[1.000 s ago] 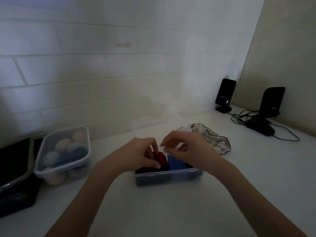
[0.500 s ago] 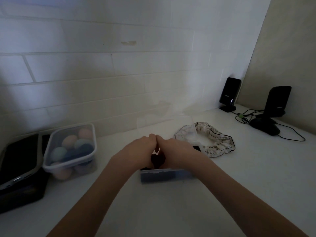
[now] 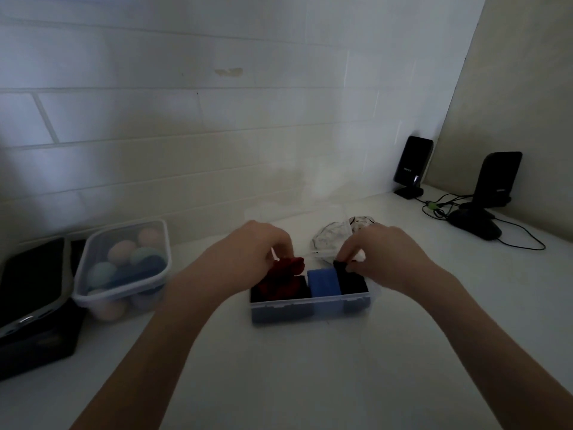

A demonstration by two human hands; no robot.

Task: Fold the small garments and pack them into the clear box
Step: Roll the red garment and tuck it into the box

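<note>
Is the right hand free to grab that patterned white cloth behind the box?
Probably not at once: the right hand is pinching a dark garment at the clear box. The patterned cloth lies close behind, unblocked.

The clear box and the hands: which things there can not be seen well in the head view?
- Left hand fingers: curled behind the hand over the red garment, so the grip is hidden.
- Clear box: its back wall is covered by both hands.
- Black garment under the right hand: too dark to tell the folds.
- Patterned garment behind the box: partly hidden by the right hand.
</note>
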